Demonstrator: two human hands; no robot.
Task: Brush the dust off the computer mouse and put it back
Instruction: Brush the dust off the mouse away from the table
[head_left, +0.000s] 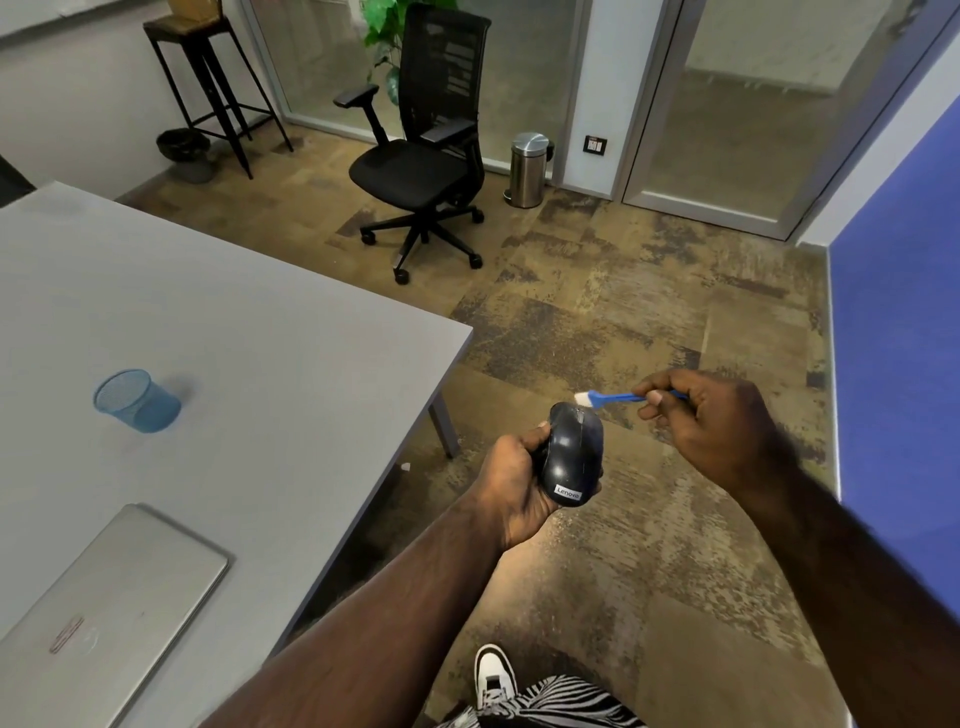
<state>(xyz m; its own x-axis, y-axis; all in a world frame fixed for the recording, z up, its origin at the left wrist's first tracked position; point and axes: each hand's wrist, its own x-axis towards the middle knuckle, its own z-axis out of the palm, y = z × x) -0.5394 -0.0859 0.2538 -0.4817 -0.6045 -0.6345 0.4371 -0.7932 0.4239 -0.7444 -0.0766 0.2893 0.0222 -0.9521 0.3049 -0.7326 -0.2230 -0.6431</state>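
Note:
My left hand (511, 480) grips a black computer mouse (572, 457) from its left side, held in the air over the floor just off the table's right edge. A white label sits at the mouse's near end. My right hand (711, 415) pinches the blue handle of a small brush (615, 397). The brush's white bristles touch the far end of the mouse, near the scroll wheel.
A grey table (270, 332) fills the left, with a blue mesh pen cup (137, 401) and a shut silver laptop (104, 608) on it. A black office chair (423, 156), a steel bin (527, 169) and a stool (208, 78) stand beyond. A blue wall (898, 338) runs along the right.

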